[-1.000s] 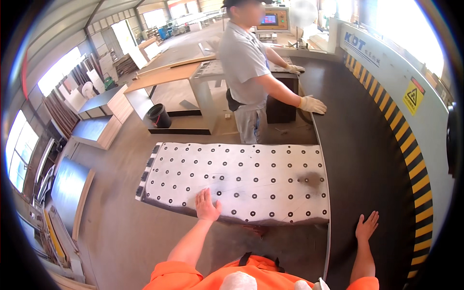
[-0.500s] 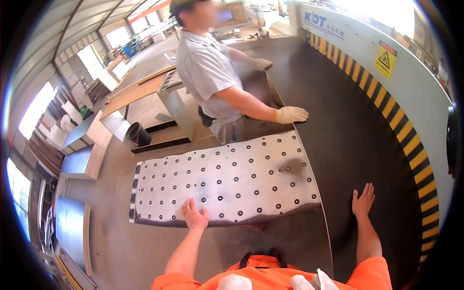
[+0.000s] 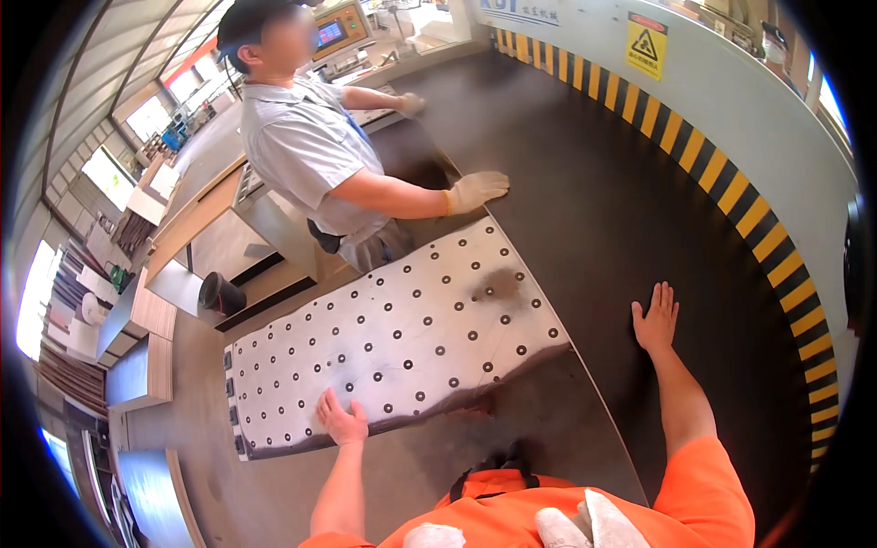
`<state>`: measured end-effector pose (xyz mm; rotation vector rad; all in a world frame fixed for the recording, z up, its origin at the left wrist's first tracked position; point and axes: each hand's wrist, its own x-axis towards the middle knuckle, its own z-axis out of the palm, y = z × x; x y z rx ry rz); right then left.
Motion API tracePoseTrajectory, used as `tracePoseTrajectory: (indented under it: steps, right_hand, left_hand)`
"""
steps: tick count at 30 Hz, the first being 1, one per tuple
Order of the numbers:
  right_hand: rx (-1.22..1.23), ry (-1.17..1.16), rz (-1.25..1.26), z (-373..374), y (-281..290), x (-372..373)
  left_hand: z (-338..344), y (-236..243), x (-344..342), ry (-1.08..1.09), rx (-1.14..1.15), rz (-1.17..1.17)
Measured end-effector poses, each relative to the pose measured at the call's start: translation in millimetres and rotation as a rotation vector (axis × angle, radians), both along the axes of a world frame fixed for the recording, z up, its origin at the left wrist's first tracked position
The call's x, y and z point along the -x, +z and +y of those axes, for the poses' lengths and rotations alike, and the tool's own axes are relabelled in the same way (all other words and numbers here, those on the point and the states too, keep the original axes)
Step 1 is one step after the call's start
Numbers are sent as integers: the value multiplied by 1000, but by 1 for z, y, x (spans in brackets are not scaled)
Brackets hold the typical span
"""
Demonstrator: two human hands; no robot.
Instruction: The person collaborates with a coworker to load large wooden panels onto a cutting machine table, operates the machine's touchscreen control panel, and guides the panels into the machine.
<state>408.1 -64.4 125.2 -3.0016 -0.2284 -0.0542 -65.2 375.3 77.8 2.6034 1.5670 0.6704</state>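
Observation:
A large dark flat panel [image 3: 566,228] lies along the striped side of a pale machine. My right hand [image 3: 657,317] rests palm down on it, fingers stretched out. Left of the panel's edge stands a white support table [image 3: 429,301] dotted with black ring-shaped fittings. My left hand [image 3: 343,418] lies open on its near edge, fingers extended and holding nothing. Across from me, a co-worker's gloved hand [image 3: 477,192] presses on the panel's left edge. The co-worker's other gloved hand [image 3: 412,106] is farther along that edge; its contact is unclear.
The machine body [image 3: 585,41] with a yellow-black striped band [image 3: 722,178] bounds the right side. A co-worker [image 3: 306,155] stands beyond the support table. A black bucket [image 3: 221,294] sits near a wooden frame. Stacked boards [image 3: 142,370] stand at left. Pale gloves [image 3: 594,525] hang at my chest.
My view has swung to the right, so the scene sits farther left. My right hand has slid slightly forward on the panel. My left hand stays on the support table.

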Motion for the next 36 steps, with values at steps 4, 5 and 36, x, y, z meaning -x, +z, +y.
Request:
tracePoseTrajectory:
  steps: [4, 5, 36]
  right_hand:
    - [-7, 3, -18, 1, 5, 0]
    - [-7, 15, -8, 3, 6, 4]
    - [10, 14, -32, -4, -4, 5]
  left_hand:
    - [-3, 2, 2, 4, 3, -17]
    - [-3, 0, 10, 10, -3, -3]
    - [-4, 9, 4, 13, 6, -35]
